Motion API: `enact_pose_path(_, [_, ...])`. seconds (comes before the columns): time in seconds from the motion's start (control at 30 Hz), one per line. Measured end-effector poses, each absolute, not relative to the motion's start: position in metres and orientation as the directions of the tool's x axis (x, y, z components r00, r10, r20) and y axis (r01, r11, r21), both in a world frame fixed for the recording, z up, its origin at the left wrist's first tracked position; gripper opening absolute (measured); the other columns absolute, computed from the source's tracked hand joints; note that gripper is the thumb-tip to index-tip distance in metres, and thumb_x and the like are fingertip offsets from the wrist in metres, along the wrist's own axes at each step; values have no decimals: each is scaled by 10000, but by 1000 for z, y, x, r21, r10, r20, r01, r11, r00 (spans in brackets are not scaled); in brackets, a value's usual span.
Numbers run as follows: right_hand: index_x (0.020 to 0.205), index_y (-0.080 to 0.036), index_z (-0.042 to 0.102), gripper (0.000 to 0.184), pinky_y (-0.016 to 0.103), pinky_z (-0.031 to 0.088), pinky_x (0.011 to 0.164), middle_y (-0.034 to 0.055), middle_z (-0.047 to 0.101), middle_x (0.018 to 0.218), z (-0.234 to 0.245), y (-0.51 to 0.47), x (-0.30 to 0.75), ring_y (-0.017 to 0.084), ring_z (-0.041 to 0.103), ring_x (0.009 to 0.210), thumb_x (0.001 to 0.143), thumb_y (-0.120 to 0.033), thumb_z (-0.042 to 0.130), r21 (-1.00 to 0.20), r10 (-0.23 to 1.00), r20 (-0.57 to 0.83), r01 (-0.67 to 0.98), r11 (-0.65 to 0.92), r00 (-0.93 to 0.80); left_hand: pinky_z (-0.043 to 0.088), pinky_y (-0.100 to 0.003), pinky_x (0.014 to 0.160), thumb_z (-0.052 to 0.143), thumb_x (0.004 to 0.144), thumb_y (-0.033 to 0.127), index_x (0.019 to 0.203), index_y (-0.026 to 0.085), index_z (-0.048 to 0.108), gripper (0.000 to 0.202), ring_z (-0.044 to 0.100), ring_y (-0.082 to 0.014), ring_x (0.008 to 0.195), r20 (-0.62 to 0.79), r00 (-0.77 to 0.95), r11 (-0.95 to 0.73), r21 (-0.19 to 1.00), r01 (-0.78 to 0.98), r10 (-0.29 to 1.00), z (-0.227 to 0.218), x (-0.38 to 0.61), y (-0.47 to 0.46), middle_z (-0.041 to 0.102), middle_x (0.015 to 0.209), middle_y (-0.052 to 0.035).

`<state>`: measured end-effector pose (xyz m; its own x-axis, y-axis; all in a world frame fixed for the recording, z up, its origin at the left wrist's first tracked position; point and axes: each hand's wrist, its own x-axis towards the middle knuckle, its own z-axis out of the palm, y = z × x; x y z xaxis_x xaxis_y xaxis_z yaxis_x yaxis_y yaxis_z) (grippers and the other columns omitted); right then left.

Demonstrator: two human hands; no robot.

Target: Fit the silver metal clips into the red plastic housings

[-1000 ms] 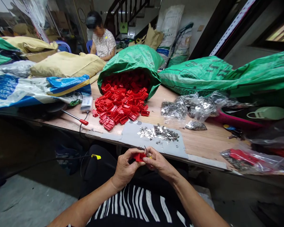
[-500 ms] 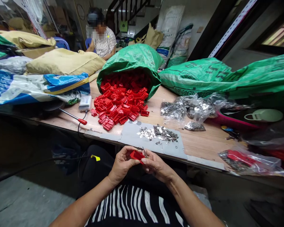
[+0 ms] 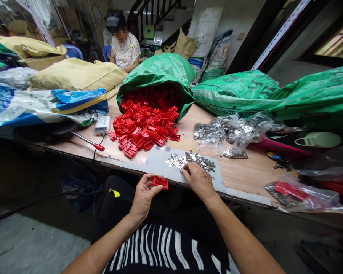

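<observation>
L hand (image 3: pixel 143 196) pinching red pc (image 3: pixel 161 183) by bench (image 3: pixel 240 175) front edge; R hand (image 3: pixel 199 182) sitting at metal bits (image 3: pixel 175 160), fingers part-curled, grip unclear; red pile (image 3: pixel 148 129) prob. awaiting work.

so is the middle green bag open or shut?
Open: the bag lies on its side with its mouth gaping, and red parts show inside and heaped out onto the table.

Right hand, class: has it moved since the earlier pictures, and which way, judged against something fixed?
Yes: against the grey mat, the right hand has moved forward, from around the mat's near edge to the metal pieces on it.
</observation>
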<state>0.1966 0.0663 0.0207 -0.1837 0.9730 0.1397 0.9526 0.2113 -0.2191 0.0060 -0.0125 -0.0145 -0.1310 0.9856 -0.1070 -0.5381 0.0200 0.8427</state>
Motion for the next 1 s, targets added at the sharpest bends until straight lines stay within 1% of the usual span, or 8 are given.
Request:
enact_pose_path(0.1, [830, -219, 569, 57, 280, 341, 592, 40, 648, 881, 20, 68, 194, 186, 586, 746, 864, -264, 568, -220, 975, 136, 954, 204, -177, 541, -304, 857, 767, 682, 152, 976, 176, 568, 356, 699, -158, 902, -111, -130, 22, 835, -550, 985, -15, 6, -13, 736, 999, -34])
enact_pose_path(0.23, [808, -214, 565, 54, 278, 340, 604, 36, 648, 850, 22, 69, 198, 181, 578, 736, 852, -240, 548, -280, 977, 126, 939, 200, -171, 541, -314, 866, 764, 682, 153, 975, 173, 574, 350, 700, -164, 905, -121, -135, 30, 841, -539, 984, -14, 6, -13, 735, 1009, -42])
enact_pose_path(0.43, [800, -208, 552, 82, 281, 365, 654, 33, 637, 815, 22, 71, 204, 184, 575, 752, 843, -242, 491, -365, 970, 94, 899, 243, -224, 549, -346, 871, 774, 671, 165, 975, 168, 574, 364, 703, -183, 908, -124, -129, 35, 838, -544, 984, -13, 10, -12, 735, 1007, -54])
enact_pose_path(0.57, [814, -214, 547, 66, 275, 363, 623, 21, 636, 770, 24, 73, 206, 177, 573, 703, 829, -232, 486, -448, 976, 74, 867, 218, -207, 548, -347, 875, 770, 675, 166, 972, 166, 578, 354, 703, -187, 914, -119, -131, 33, 849, -527, 984, -13, 11, -12, 736, 1013, -60])
enact_pose_path(0.67, [808, -214, 539, 53, 270, 382, 624, 6, 616, 746, 28, 72, 205, 164, 559, 671, 822, -252, 504, -566, 975, 71, 797, 212, -208, 549, -347, 875, 776, 669, 170, 969, 166, 579, 359, 704, -187, 913, -99, -140, 17, 869, -494, 985, -9, 10, -12, 738, 1008, -59])
enact_pose_path(0.77, [855, -206, 544, 93, 271, 425, 689, 15, 621, 826, 30, 66, 199, 160, 567, 739, 825, -294, 536, -735, 956, 83, 631, 249, -280, 544, -346, 887, 791, 655, 184, 959, 169, 589, 366, 701, -190, 921, -46, -168, -28, 909, -415, 985, -4, 10, -11, 738, 1005, -57])
enact_pose_path(0.83, [904, -200, 554, 130, 272, 439, 724, 22, 620, 871, 30, 58, 192, 160, 572, 790, 832, -308, 547, -812, 944, 76, 529, 246, -322, 540, -340, 893, 791, 662, 196, 965, 175, 601, 359, 697, -191, 931, 10, -190, -73, 942, -328, 982, -2, 10, -11, 735, 1007, -55])
enact_pose_path(1.0, [942, -195, 567, 142, 258, 437, 711, 4, 591, 836, 23, 39, 174, 143, 553, 763, 847, -301, 550, -881, 929, 63, 418, 223, -364, 527, -297, 889, 748, 732, 225, 1003, 210, 640, 292, 680, -180, 956, 178, -191, -194, 979, -66, 965, -3, 10, -13, 721, 1016, -35])
